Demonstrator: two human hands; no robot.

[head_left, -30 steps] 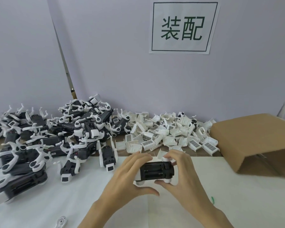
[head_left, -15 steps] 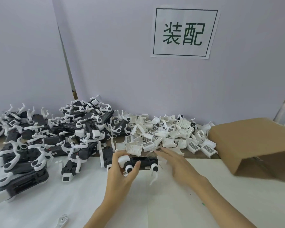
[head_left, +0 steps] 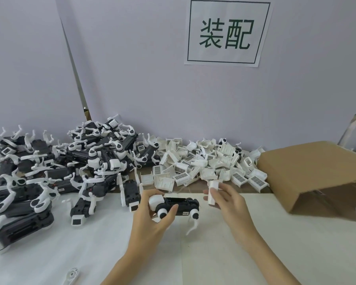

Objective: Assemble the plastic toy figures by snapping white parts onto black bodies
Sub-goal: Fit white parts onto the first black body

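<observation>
My left hand (head_left: 152,219) grips a black toy body (head_left: 180,204) by its left end, above the white table cover. The body has a white head, round white joints and a thin white leg hanging from its right end. To its right, my right hand (head_left: 228,204) pinches a small white part (head_left: 213,192) between thumb and fingers, a short gap away from the body. Behind the hands lies a heap of loose white parts (head_left: 206,167), some with dark grille faces.
A big pile of black-and-white toy figures (head_left: 56,171) fills the left side. An open cardboard box (head_left: 317,173) lies on its side at the right. One stray white piece (head_left: 71,276) sits near the front edge. A wall with a paper sign (head_left: 227,31) closes the back.
My left hand took the body alone and moved it slightly left. My right hand let go, reached to the white heap and came back holding a white part.
</observation>
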